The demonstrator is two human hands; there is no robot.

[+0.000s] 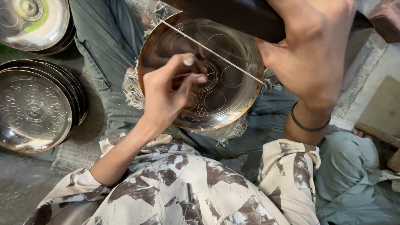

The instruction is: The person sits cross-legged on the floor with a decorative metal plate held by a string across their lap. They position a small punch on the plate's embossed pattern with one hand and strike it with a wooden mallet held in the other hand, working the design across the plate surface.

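Note:
A round shiny metal plate [227, 89] with engraved circles and a coppery rim rests tilted on a frayed cloth [132, 89] over my lap. My left hand [166, 93] pinches a thin metal punch [183, 76] between thumb and fingers, its tip near the plate's engraved centre. My right hand [312, 50] is closed around a dark wooden mallet [233, 14] held above the plate's far edge; a black band circles that wrist. A thin straight rod or string [212, 52] runs diagonally across the plate's face.
A stack of engraved metal plates [35, 108] lies on the floor at the left, and another stack [33, 21] at the top left. Stone slabs and a wooden board [381, 112] sit to the right. Grey-blue cloth [354, 175] is bunched at the lower right.

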